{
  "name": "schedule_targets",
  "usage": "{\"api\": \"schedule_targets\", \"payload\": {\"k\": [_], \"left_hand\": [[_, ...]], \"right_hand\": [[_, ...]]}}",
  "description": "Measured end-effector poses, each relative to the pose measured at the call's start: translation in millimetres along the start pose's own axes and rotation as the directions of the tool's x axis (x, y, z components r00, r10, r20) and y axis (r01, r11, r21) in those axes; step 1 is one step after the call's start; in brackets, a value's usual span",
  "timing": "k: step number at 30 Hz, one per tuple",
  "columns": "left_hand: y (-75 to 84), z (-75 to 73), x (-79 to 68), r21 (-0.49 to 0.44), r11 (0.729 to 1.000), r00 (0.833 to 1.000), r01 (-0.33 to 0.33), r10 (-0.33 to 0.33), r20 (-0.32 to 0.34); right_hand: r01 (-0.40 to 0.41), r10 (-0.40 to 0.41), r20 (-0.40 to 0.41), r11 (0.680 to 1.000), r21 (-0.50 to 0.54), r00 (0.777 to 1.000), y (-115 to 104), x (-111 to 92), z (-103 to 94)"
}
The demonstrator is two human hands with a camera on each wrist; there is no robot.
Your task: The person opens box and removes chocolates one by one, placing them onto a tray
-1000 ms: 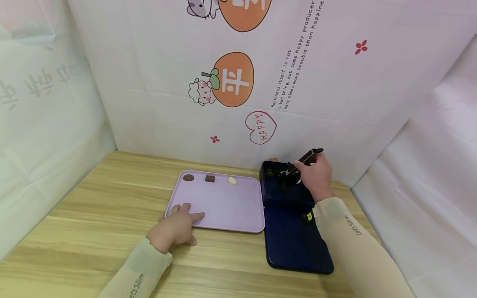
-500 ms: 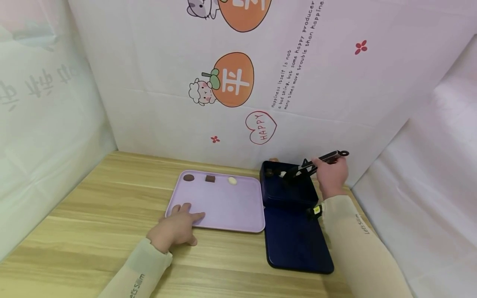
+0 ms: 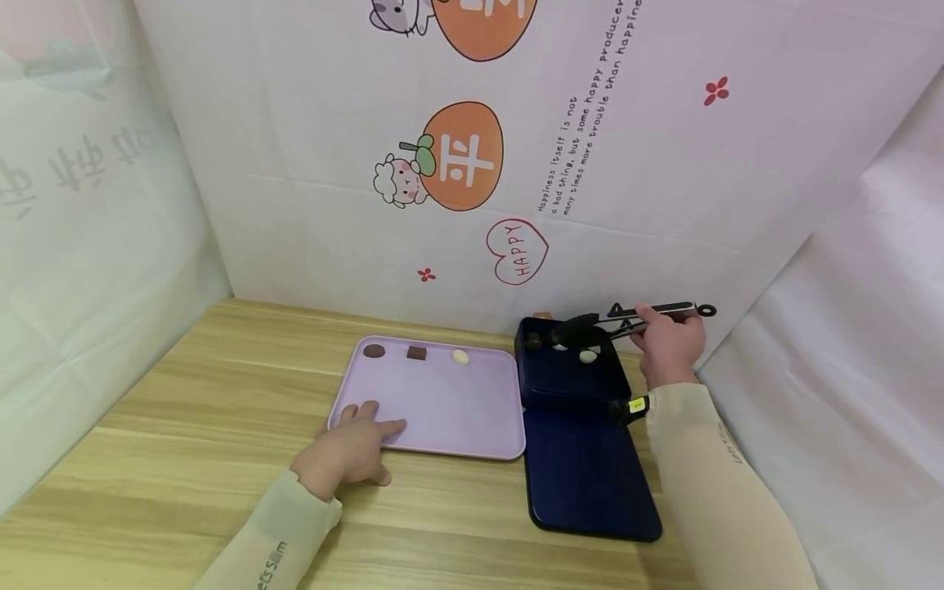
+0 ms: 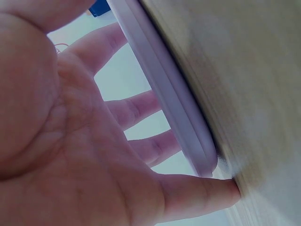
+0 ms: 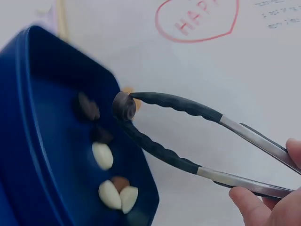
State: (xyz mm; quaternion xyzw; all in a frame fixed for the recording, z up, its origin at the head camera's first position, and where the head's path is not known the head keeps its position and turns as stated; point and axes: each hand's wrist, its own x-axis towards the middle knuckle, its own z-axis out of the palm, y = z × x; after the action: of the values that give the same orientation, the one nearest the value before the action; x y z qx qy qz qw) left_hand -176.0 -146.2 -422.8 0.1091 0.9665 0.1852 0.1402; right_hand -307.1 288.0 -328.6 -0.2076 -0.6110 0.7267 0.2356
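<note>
My right hand (image 3: 673,348) holds black-and-steel tongs (image 3: 634,315) over the dark blue box (image 3: 571,389). Between the tong tips, in the right wrist view, sits a round dark chocolate (image 5: 124,106). Lower in the box lie several white chocolates (image 5: 102,156) and brown ones, some blurred. My left hand (image 3: 347,452) rests with spread fingers over the near left corner of the lilac tray (image 3: 442,414). One finger touches the table beside the rim in the left wrist view. Along the tray's far side lie a round brown chocolate (image 3: 374,351), a square one (image 3: 416,353) and a white one (image 3: 460,357).
The box's dark blue lid (image 3: 593,483) lies flat on the wooden table (image 3: 442,524), in front of the box. A small brown piece (image 3: 542,315) shows behind the box. A printed white sheet (image 3: 332,238) hangs directly behind the table.
My right hand has moved right, and the tongs now lie flatter, with their tips slightly higher. More white chocolates show in the box. The left hand stays in place.
</note>
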Motion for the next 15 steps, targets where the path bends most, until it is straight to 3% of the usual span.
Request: {"api": "schedule_targets", "payload": {"k": [4, 7, 11, 15], "left_hand": [[0.4, 0.8, 0.5, 0.001, 1.0, 1.0, 0.0, 0.0, 0.0], [1.0, 0.7, 0.5, 0.004, 1.0, 1.0, -0.002, 0.002, 0.0], [1.7, -0.4, -0.5, 0.009, 1.0, 1.0, -0.007, 0.007, -0.004], [2.5, -1.6, -1.5, 0.021, 1.0, 1.0, -0.014, 0.015, -0.012]], "right_hand": [[-0.046, 0.044, 0.034, 0.997, 0.057, 0.998, -7.2, -7.6, 6.1], [-0.034, 0.03, 0.066, 0.998, 0.057, 0.997, -11.5, -16.8, 15.3], [0.031, -0.033, 0.126, 0.999, 0.018, 0.992, -14.1, -33.8, 33.9], [0.144, -0.126, 0.201, 0.986, -0.079, 0.971, -12.9, -55.0, 55.6]]}}
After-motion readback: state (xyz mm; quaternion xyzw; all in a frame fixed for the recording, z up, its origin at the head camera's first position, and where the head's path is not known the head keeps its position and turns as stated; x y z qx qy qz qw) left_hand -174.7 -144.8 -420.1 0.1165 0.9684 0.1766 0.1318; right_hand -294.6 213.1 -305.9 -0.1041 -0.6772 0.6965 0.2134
